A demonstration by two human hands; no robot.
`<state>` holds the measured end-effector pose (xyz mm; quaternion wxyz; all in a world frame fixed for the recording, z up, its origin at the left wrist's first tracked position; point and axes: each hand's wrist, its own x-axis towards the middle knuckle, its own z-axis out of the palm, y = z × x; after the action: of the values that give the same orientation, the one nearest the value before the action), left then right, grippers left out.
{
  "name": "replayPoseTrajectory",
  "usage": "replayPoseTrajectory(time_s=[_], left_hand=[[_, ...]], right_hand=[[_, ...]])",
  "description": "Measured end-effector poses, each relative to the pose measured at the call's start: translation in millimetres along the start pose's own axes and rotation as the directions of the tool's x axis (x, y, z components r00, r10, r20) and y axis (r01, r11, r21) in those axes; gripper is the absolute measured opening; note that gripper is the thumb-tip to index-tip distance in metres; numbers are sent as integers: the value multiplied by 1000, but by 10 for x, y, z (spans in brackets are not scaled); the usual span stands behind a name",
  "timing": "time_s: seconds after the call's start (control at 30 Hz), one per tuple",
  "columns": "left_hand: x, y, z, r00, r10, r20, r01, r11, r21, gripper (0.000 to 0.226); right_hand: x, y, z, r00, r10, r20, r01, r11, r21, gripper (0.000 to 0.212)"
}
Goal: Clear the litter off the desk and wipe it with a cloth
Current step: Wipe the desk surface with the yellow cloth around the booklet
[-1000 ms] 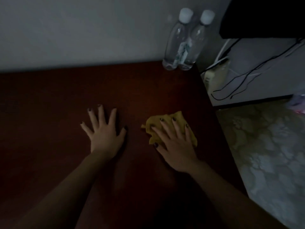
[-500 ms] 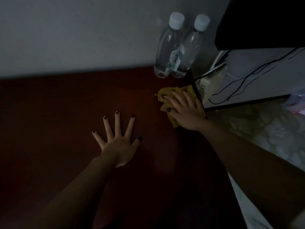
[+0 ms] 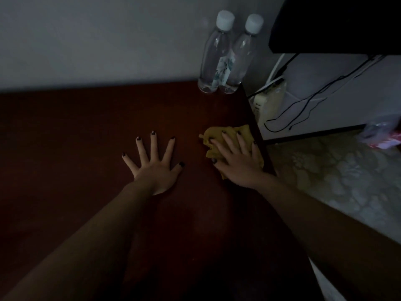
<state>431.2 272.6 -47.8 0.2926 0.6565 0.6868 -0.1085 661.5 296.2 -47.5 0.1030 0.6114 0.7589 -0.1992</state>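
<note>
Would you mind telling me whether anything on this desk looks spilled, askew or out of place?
Nothing stands out. Both capped bottles stand upright at the far right corner of the desk, the yellow cloth lies crumpled under the right hand near the right edge, and no spill shows in the dim light.

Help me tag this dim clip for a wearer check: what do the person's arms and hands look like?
The left hand and right hand both have dark-painted fingernails. Both forearms are bare, with no sleeves, watch or bracelet in view. No rings show, though the light is dim.
</note>
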Motion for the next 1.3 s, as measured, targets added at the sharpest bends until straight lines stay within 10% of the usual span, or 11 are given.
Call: replayPoseTrajectory(time_s=[0.4,1.1,1.3], left_hand=[[48,5,-41,999,-17,48,17,1000,8,72],[29,-20,23,999,8,-33,-8,1000,1,70],[-31,-71,-38,994,63,-87,-71,993,-95,76]], right_hand=[[-759,18,405,985,-161,-68,157,986,-59,51],[432,110,-332,986,141,84,-147,987,70,51],[-402,-32,68,989,-61,133,72,994,-79,61]])
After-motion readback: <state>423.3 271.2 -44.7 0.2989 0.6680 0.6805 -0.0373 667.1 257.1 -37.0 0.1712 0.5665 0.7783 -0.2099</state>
